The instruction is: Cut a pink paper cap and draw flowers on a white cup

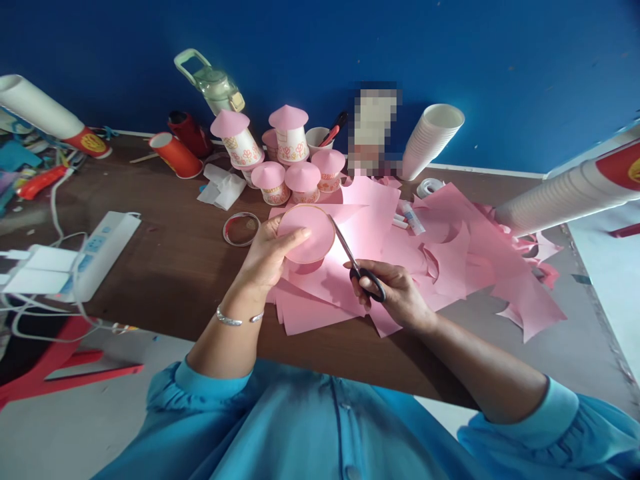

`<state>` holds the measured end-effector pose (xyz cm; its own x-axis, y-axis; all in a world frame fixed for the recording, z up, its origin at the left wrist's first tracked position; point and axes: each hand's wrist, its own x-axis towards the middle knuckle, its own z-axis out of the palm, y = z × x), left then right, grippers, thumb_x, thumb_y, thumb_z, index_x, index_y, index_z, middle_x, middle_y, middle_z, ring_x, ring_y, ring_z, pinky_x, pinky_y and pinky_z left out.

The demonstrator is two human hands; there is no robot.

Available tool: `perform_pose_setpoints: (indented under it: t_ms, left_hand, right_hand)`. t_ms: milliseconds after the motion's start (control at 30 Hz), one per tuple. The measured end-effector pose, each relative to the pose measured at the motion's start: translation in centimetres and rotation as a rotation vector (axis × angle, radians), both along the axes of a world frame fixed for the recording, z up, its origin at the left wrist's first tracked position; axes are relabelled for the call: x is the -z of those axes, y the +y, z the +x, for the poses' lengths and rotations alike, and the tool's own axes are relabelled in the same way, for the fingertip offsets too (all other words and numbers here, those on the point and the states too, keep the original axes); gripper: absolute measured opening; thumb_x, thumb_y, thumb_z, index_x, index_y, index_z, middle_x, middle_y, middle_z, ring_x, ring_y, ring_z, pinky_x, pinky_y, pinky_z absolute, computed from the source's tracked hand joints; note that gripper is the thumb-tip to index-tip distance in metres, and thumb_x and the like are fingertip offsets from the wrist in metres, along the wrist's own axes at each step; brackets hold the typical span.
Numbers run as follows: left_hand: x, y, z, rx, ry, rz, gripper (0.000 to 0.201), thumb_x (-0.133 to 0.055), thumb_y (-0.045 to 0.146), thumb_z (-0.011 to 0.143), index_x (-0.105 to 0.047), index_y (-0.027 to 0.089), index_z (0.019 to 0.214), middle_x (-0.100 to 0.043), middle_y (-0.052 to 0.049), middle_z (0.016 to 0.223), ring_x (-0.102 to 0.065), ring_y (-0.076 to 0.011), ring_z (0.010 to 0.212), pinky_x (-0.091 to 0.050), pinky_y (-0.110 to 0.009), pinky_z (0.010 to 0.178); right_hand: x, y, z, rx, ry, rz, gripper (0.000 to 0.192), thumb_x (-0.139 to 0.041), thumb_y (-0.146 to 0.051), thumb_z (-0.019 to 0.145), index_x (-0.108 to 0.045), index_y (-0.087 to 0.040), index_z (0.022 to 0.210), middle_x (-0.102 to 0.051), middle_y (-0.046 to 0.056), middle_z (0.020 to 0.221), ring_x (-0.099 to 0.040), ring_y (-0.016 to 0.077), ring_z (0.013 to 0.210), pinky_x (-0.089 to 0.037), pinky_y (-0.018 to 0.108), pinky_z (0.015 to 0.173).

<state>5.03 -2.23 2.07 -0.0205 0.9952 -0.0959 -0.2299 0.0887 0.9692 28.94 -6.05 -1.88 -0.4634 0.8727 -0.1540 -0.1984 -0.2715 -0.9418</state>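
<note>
Scissors [353, 259] sit in my right hand [400, 293], fingers curled around the black handles. The blades slant up to the right edge of a pink disc [317, 230]; whether they touch it I cannot tell. My left hand [265, 257] pinches the disc by its left side, thumb flat across the face, the other fingers mostly hidden behind. The disc, tan along its rim, is over overlapping pink sheets [407, 250] on the brown worktop [175, 280]. 1 tape roll [227, 235] lies just left of it. Beyond stand decorated cups [293, 148] with pink cone tops, 5 plainly seen. Farther right, 1 leaning stack of white cups [430, 143] stands near the blue wall [295, 53].
</note>
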Motion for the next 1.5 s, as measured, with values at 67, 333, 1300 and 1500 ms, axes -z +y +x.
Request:
perform_pose_setpoints:
  t_ms: [67,333,1300,1500]
  left_hand:
    - [0.00,0.06,0.04,-0.013,-0.009,-0.006,0.030,-0.092,0.037,0.067,-0.083,0.019,0.089,-0.082,-0.005,0.086,-0.075,-0.0225,0.080,-0.061,-0.032,0.073]
    - [-0.03,0.07,-0.12,0.021,-0.015,0.018,0.029,-0.094,0.035,0.067,-0.084,0.019,0.088,-0.081,-0.003,0.083,-0.070,-0.0164,0.074,-0.059,-0.026,0.073]
    - [0.20,0.38,-0.12,-0.009,-0.029,0.014,0.035,-0.092,0.039,0.068,-0.084,0.019,0.096,-0.084,-0.006,0.097,-0.077,-0.0264,0.094,-0.063,-0.036,0.087]
    - [0.24,0.29,0.05,-0.002,-0.051,0.027,0.029,-0.093,0.038,0.071,-0.084,0.020,0.092,-0.084,-0.004,0.090,-0.077,-0.0208,0.084,-0.062,-0.029,0.079]
  right_hand:
    - [-0.01,0.02,-0.01,-0.006,-0.005,0.007,0.052,-0.083,-0.058,0.089,-0.079,-0.017,0.121,-0.063,0.000,0.071,-0.058,0.0119,0.057,-0.052,0.027,0.053]
    - [-0.45,0.10,-0.07,0.000,-0.026,-0.016,0.056,-0.086,-0.061,0.085,-0.080,-0.015,0.117,-0.062,-0.001,0.069,-0.055,0.0112,0.056,-0.050,0.027,0.054]
    - [0.05,0.16,0.03,0.008,-0.053,0.018,0.054,-0.085,-0.060,0.086,-0.079,-0.015,0.116,-0.063,-0.001,0.067,-0.053,0.0111,0.055,-0.048,0.028,0.054]
    - [0.45,0.09,-0.06,0.029,-0.047,0.021,0.055,-0.085,-0.060,0.085,-0.079,-0.016,0.118,-0.063,-0.001,0.071,-0.055,0.0112,0.058,-0.049,0.028,0.055]
